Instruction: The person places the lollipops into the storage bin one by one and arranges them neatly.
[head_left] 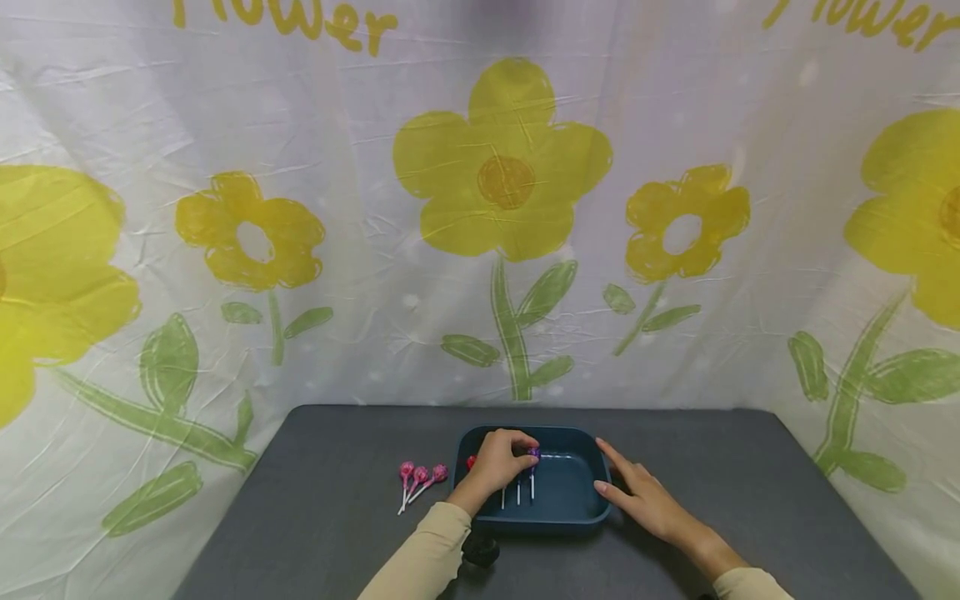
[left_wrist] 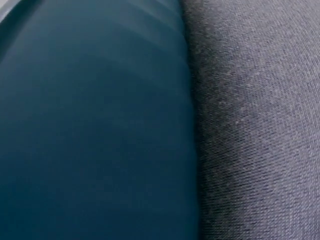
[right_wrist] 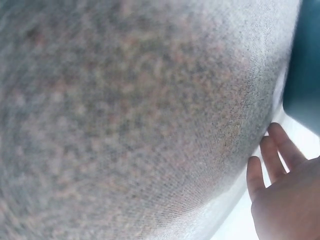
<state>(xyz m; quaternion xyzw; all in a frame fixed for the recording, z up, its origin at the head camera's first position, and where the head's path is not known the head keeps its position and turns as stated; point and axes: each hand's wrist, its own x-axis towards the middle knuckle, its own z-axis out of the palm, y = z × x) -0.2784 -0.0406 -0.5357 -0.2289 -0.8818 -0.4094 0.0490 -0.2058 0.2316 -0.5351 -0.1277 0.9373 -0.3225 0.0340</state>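
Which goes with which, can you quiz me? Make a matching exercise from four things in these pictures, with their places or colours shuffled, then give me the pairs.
Column one:
1. Tray
2. Pink lollipops
3. Left hand
4. Right hand

Column two:
A. At the tray's right end, fingers extended
B. Dark blue
C. Over the tray, fingertips at a purple lollipop
D. Lying on the grey table, left of the tray

Right pairs: 1-B, 2-D, 3-C, 4-A.
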